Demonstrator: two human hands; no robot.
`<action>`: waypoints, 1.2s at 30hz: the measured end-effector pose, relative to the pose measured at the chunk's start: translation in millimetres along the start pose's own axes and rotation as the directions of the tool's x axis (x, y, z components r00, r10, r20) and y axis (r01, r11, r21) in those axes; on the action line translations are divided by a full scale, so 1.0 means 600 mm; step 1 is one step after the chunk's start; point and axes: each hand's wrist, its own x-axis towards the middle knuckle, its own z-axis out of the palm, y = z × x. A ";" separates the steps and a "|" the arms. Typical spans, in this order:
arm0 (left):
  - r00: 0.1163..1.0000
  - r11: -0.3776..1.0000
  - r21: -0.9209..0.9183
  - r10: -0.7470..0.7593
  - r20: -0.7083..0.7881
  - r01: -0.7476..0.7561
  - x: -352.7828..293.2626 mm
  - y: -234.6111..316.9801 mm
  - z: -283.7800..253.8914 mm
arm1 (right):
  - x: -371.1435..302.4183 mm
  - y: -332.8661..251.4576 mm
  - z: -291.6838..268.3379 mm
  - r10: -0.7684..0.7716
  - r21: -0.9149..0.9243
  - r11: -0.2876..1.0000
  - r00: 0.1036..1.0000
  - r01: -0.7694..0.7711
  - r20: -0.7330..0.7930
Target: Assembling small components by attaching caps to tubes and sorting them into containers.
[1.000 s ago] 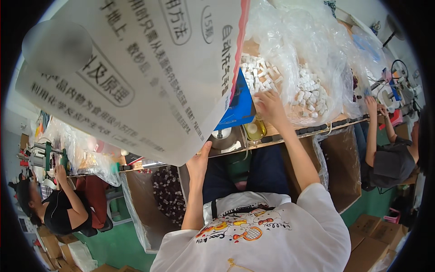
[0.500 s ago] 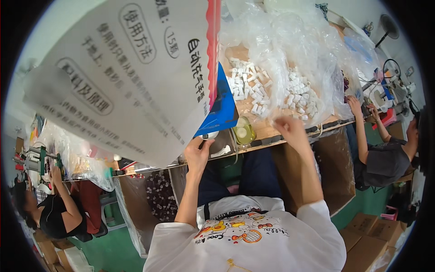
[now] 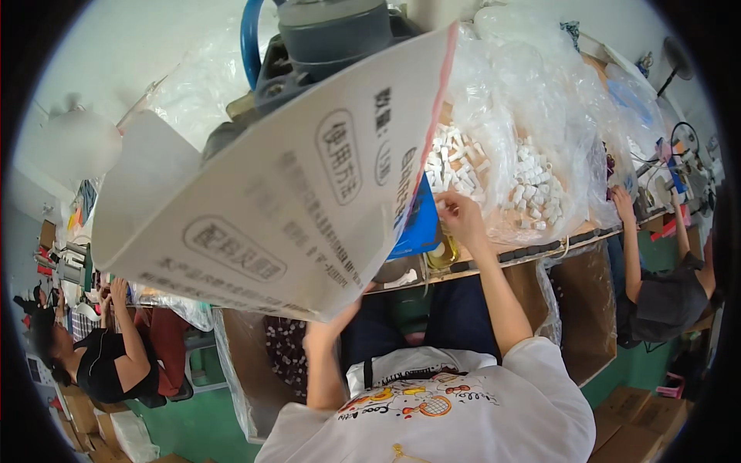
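My right hand (image 3: 465,221) is at the bench edge, beside a blue panel (image 3: 417,225), its fingers bent together. Whatever they pinch is too small to make out. Just beyond it lies a pile of small white plastic pieces (image 3: 457,166). A second pile of white pieces (image 3: 538,193) rests in clear plastic film to the right. My left hand (image 3: 328,330) is blurred below a large white printed sheet (image 3: 309,208), which hides its fingers. The sheet hangs in front of a dark machine (image 3: 336,38). A yellowish clear container (image 3: 442,253) stands under my right wrist.
Open cardboard boxes stand below the bench; the left box (image 3: 245,363) is by dark pieces with white tips (image 3: 285,351). Another box (image 3: 587,309) is at the right. Co-workers sit at the left (image 3: 108,355) and right (image 3: 664,270). Cartons (image 3: 637,417) stand on the floor.
My right hand has moved left to the blue panel, from the bench edge by the right pile. My left hand has shifted lower, behind the sheet. The whole view has shifted, showing more of the machine.
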 end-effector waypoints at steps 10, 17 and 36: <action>0.914 0.991 0.117 -0.006 -0.405 0.058 0.056 -0.151 -0.098 | -0.089 -0.207 0.066 -0.054 0.416 0.909 0.974 -0.043 0.219; 0.920 0.997 0.076 0.021 -0.391 0.009 0.139 -0.241 -0.014 | -0.098 -0.200 0.086 -0.445 0.099 0.893 0.894 0.439 0.051; 0.986 0.891 -0.438 0.053 -0.159 -0.119 0.024 0.035 -0.003 | -0.076 0.077 -0.179 -0.035 -0.407 0.908 0.951 -0.098 -0.308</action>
